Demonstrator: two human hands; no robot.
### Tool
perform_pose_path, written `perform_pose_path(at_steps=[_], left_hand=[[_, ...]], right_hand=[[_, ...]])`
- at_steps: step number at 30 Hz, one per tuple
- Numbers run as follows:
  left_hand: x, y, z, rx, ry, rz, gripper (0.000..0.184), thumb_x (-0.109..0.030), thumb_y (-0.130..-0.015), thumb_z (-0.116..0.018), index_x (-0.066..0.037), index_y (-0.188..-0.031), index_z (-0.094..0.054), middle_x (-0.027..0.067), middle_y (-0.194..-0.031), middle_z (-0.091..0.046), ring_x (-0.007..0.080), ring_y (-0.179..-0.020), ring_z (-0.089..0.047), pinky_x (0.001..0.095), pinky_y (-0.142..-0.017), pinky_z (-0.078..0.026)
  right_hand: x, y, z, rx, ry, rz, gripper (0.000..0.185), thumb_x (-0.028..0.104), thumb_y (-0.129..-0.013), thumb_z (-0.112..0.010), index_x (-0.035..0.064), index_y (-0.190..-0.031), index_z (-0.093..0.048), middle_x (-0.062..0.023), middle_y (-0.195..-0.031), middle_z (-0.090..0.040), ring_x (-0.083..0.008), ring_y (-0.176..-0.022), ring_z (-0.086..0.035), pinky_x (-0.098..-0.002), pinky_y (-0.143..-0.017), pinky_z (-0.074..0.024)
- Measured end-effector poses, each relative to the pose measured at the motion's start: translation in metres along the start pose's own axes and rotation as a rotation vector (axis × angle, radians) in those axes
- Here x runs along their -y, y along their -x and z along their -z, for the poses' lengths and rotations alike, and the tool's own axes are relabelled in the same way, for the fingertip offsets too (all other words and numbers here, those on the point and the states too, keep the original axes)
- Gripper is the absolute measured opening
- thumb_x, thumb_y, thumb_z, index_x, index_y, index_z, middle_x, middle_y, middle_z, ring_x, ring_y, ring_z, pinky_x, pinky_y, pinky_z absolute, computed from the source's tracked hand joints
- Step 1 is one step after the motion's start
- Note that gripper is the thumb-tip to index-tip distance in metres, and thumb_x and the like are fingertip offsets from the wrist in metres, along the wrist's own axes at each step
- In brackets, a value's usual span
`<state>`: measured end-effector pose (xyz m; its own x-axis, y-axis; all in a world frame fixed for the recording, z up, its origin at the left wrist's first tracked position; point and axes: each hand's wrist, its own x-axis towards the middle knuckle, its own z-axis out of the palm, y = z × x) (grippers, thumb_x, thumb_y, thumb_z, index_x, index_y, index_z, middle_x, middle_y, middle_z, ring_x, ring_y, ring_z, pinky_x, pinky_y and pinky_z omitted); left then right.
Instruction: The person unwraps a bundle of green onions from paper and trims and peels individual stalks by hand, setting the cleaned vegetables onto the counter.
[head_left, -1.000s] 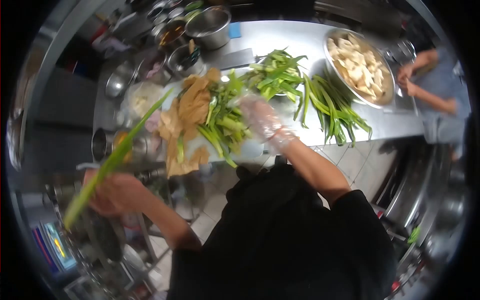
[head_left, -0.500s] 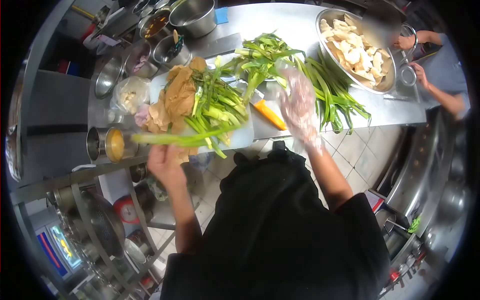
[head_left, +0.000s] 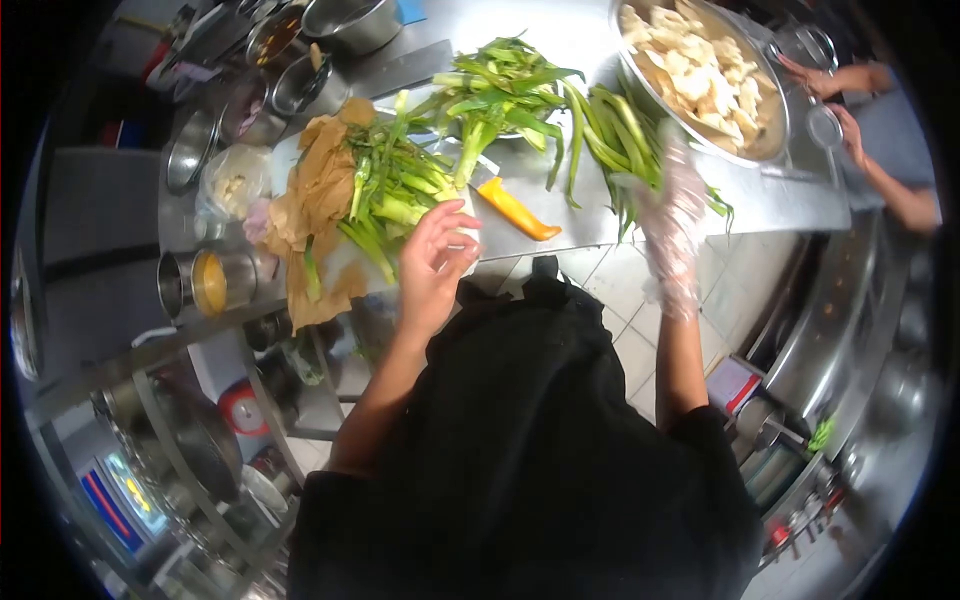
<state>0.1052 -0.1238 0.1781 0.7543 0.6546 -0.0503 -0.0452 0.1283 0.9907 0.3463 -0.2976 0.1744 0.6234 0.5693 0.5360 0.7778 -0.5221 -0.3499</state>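
Note:
My left hand [head_left: 437, 262], bare, is raised at the front edge of the cutting board, its fingers curved, apart and empty. Just beyond it lies a pile of cut green leek or scallion stalks [head_left: 385, 190], partly on crumpled brown paper [head_left: 325, 175]. Clear plastic covers my right hand [head_left: 672, 215], which is over the long green leaves [head_left: 615, 130] at the right; its thumb stands off from the blurred fingers, and whether it touches the leaves is unclear. Between my hands rests a knife with an orange handle [head_left: 518, 212]. A heap of trimmed greens [head_left: 505, 90] sits behind the knife.
A large steel bowl [head_left: 625, 55] of pale, irregular pieces stands at the back right. Beyond it, another person's hands [head_left: 835, 105] hold metal rings or strainers. Steel pots [head_left: 350, 25], a plastic bag [head_left: 232, 187] and a container of yellow contents [head_left: 212, 282] line the left side.
My left hand has let go of a long green stalk and moved right, toward the board's front edge. My right hand has shifted right, over the long leaves. The whole view has shifted slightly.

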Motion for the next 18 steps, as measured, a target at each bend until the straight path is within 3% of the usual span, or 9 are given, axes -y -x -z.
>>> perform_pose_path(at_steps=[1,3,6,8,11,13,14,16,18], left_hand=[[0.005,0.003,0.009,-0.001,-0.008,0.023,0.044,-0.001,-0.085,-0.063,0.001,-0.127,-0.049,0.0100,-0.108,-0.062,0.0133,-0.088,-0.061,0.0256,-0.078,-0.049],[0.012,0.018,0.028,-0.079,-0.032,0.056,0.042,0.002,-0.084,-0.063,0.000,-0.125,-0.051,0.0077,-0.106,-0.062,0.0109,-0.088,-0.060,0.0246,-0.078,-0.048],[0.027,0.035,0.062,-0.208,-0.121,0.084,0.033,0.004,-0.083,-0.061,-0.002,-0.115,-0.056,0.0045,-0.103,-0.063,0.0100,-0.087,-0.060,0.0236,-0.077,-0.048],[0.031,0.051,0.083,-0.317,-0.133,0.100,0.029,0.007,-0.083,-0.058,0.000,-0.110,-0.059,0.0049,-0.102,-0.064,0.0099,-0.085,-0.060,0.0233,-0.074,-0.049],[0.042,0.076,0.118,-0.463,-0.216,0.105,0.021,0.004,-0.087,-0.057,0.001,-0.108,-0.059,0.0057,-0.098,-0.063,0.0107,-0.084,-0.061,0.0255,-0.076,-0.051],[0.064,0.087,0.143,-0.531,-0.241,0.130,0.018,0.005,-0.088,-0.056,0.002,-0.105,-0.060,0.0060,-0.096,-0.063,0.0110,-0.083,-0.061,0.0252,-0.074,-0.052],[0.067,0.093,0.148,-0.573,-0.272,0.154,0.016,0.005,-0.088,-0.056,0.003,-0.103,-0.061,0.0062,-0.095,-0.064,0.0114,-0.083,-0.062,0.0250,-0.072,-0.052],[0.069,0.100,0.149,-0.613,-0.251,0.206,0.016,0.006,-0.089,-0.054,0.003,-0.102,-0.061,0.0069,-0.093,-0.064,0.0115,-0.083,-0.062,0.0252,-0.072,-0.052],[0.069,0.102,0.146,-0.623,-0.216,0.162,0.019,0.008,-0.088,-0.053,0.002,-0.104,-0.062,0.0071,-0.095,-0.064,0.0111,-0.083,-0.061,0.0257,-0.072,-0.052]], right_hand=[[-0.001,-0.003,0.010,-0.002,0.011,-0.098,0.060,0.013,-0.081,-0.072,0.0029,-0.136,-0.048,-0.0196,-0.127,-0.058,-0.0362,-0.118,-0.053,-0.0422,-0.101,-0.0399],[0.008,0.006,0.017,-0.053,0.119,-0.035,0.047,0.011,-0.085,-0.068,0.0022,-0.129,-0.054,-0.0175,-0.127,-0.059,-0.0329,-0.115,-0.056,-0.0418,-0.098,-0.0427],[0.029,0.028,-0.015,0.035,-0.305,-0.106,0.031,0.008,-0.089,-0.062,0.0015,-0.119,-0.060,-0.0160,-0.115,-0.065,-0.0315,-0.110,-0.060,-0.0400,-0.095,-0.0454],[0.071,0.029,-0.020,0.322,-0.258,-0.144,0.024,0.009,-0.090,-0.060,0.0005,-0.112,-0.063,-0.0159,-0.114,-0.066,-0.0316,-0.109,-0.060,-0.0395,-0.092,-0.0466],[0.114,0.039,-0.055,0.488,-0.359,0.171,0.023,0.015,-0.091,-0.057,0.0029,-0.109,-0.065,-0.0157,-0.114,-0.065,-0.0307,-0.106,-0.061,-0.0399,-0.093,-0.0452],[0.154,0.043,-0.072,0.477,-0.395,0.369,0.022,0.010,-0.086,-0.057,0.0060,-0.106,-0.067,-0.0151,-0.101,-0.068,-0.0344,-0.095,-0.063,-0.0420,-0.084,-0.0483],[0.177,0.032,-0.070,0.759,-0.605,0.327,0.021,0.012,-0.087,-0.059,0.0056,-0.107,-0.065,-0.0164,-0.095,-0.068,-0.0365,-0.089,-0.063,-0.0439,-0.079,-0.0481],[0.214,0.044,-0.088,0.784,-0.537,0.423,0.023,0.026,-0.088,-0.061,0.0038,-0.082,-0.063,-0.0195,-0.076,-0.062,-0.0381,-0.073,-0.061,-0.0461,-0.064,-0.0465],[0.240,0.052,-0.114,0.872,-0.276,0.547,0.026,0.026,-0.089,-0.059,0.0047,-0.076,-0.061,-0.0181,-0.070,-0.060,-0.0346,-0.069,-0.062,-0.0436,-0.062,-0.0476]])
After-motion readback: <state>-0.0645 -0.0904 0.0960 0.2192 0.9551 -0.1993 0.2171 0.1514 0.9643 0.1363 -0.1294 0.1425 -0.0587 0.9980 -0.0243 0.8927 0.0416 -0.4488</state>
